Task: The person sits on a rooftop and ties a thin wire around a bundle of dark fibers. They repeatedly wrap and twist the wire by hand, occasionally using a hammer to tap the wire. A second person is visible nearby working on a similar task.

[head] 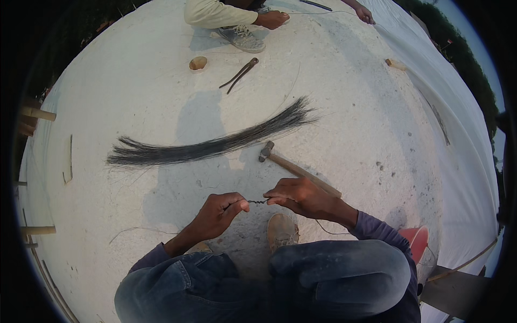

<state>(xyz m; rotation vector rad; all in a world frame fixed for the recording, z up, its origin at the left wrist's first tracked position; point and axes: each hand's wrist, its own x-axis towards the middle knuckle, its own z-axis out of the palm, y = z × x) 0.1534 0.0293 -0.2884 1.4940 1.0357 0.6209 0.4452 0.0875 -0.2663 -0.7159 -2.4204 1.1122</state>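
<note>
Between my hands stretches a short length of dark twisted wire (pixel 257 202). My left hand (pixel 221 213) pinches one end between thumb and forefinger, and my right hand (pixel 303 199) grips the other end the same way. Behind my right hand lies a hammer (pixel 301 168) with a wooden handle, its head pointing away from me. Farther forward, a long bundle of thin dark wires (pixel 214 146) lies across the pale floor. Loose wire trails past both wrists, but I cannot tell whether it joins the piece in my hands.
Pincers (pixel 241 75) lie ahead, near a round hole (pixel 198 63) in the floor. Beyond them another person (pixel 226 16) crouches, holding a thin wire. A red bucket (pixel 417 242) stands at my right. White sheeting (pixel 452 161) runs along the right side, and a wood block (pixel 396 64) lies near it.
</note>
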